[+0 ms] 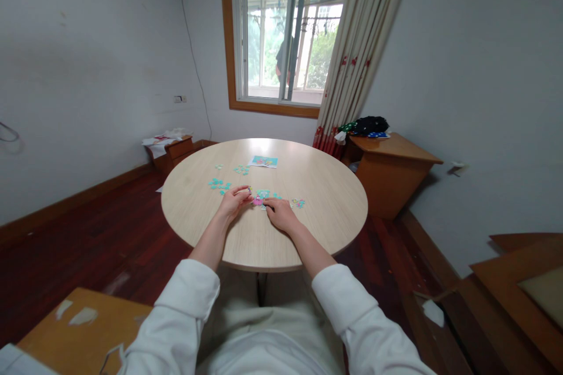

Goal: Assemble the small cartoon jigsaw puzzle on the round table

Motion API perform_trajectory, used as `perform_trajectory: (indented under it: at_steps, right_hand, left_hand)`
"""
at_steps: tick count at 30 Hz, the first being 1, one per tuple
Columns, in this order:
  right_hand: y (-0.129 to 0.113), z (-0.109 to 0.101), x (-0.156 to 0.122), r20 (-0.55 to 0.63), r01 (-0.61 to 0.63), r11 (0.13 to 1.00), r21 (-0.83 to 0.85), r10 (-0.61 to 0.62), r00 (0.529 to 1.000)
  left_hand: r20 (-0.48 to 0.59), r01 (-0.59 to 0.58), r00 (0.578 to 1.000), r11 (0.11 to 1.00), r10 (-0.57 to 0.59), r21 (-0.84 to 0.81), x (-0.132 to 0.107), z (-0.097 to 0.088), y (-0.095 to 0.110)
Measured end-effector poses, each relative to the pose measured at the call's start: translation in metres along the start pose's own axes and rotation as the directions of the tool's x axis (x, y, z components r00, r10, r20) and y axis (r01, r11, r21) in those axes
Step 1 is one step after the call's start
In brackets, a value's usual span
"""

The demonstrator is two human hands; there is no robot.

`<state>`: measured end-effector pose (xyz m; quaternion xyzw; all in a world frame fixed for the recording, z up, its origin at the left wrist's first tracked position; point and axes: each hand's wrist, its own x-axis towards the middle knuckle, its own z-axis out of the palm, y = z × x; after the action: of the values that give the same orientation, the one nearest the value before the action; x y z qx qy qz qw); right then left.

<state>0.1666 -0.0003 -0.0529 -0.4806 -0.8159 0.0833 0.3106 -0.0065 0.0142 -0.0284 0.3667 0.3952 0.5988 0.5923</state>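
On the round table (321, 234), my left hand (235, 202) pinches a small jigsaw puzzle piece (249, 190) with purple and yellow on it. My right hand (281, 214) rests on the tabletop with its fingers drawn together, their tips at the pink part (257, 202) of a partly joined puzzle (264, 193). Whatever lies under those fingertips is hidden. Loose teal pieces (216, 183) are spread left of my left hand. Several pink and teal pieces (299, 203) lie just right of my right hand.
Beyond the hands is a picture card (264, 162), with pale green pieces (241, 170) to its left. A wooden desk (393, 170) bearing dark cloths stands behind the table at right. A small cabinet (176, 149) is at back left. A person (285, 61) shows beyond the window.
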Motion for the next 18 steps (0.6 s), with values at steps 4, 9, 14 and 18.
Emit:
perform_trajectory:
  at_steps: [4,9,14,18]
  right_hand:
    - [-0.0009,-0.0004,-0.0001,-0.03,0.008,1.0,0.013,-0.008,1.0]
    - [-0.0024,-0.0025,0.0017,-0.132,-0.003,0.995,0.103,0.017,0.991]
    - [-0.0065,-0.0071,0.0021,-0.207,-0.004,0.978,0.208,0.048,0.977]
    - [-0.0096,-0.0094,0.0015,-0.243,0.037,0.972,0.231,0.021,0.97]
  left_hand:
    - [0.049,-0.003,0.999,1.0,0.002,0.015,0.0001,0.0,-0.0016]
    - [0.18,0.017,0.983,0.998,-0.027,0.06,-0.0026,0.0007,-0.0034]
    - [0.258,0.016,0.964,0.987,-0.058,0.161,-0.0061,0.0014,-0.0059]
    - [0.291,-0.013,0.955,0.967,-0.064,0.255,-0.0074,0.0018,-0.0078]
